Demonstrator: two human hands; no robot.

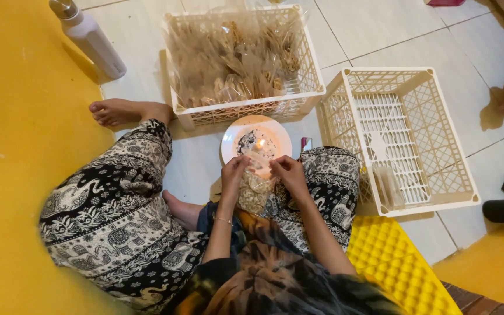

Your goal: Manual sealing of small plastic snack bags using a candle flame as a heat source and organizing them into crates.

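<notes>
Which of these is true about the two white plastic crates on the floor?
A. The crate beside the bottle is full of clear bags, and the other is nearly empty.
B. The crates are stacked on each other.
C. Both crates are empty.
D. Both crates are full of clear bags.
A: the crate beside the bottle is heaped with clear bags, while the other crate shows its bare bottom, with only a few bags at its near edge.

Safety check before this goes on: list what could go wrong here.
1. Both hands, left and right, hold the clear snack bag right by the candle flame on the white plate; fingers could get burned, or the plastic could melt too far.
2. The crate of filled bags stands just behind the flame and might catch.
</notes>
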